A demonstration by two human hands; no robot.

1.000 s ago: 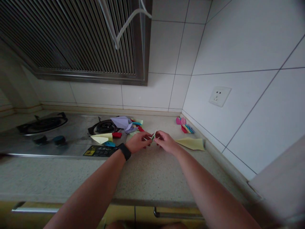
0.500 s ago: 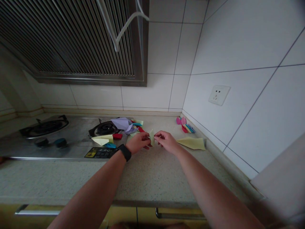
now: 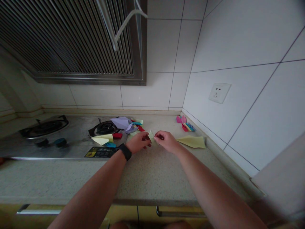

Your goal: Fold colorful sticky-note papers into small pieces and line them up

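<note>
Between my hands is a small piece of pale yellow folded paper (image 3: 151,135), its pointed tip upward. My left hand (image 3: 139,142), with a black band on the wrist, pinches its left side. The fingertips of my right hand (image 3: 165,140) pinch its right edge. Just left of my left hand lie lilac folded paper pieces (image 3: 121,123) and a red paper piece (image 3: 141,128). A yellow folded paper plane (image 3: 193,142) rests on the counter, right of my right hand.
A gas stove (image 3: 78,136) fills the left, with another yellow paper plane (image 3: 103,139) and a red piece (image 3: 117,135) on its edge. Pink, red and blue folded papers (image 3: 186,124) sit in the back corner. A range hood (image 3: 95,79) and a white hanger (image 3: 124,24) hang overhead.
The small yellow paper has turned a little, showing a wider face with a pointed top. My fingers have shifted slightly on it; both arms stay in nearly the same place.
</note>
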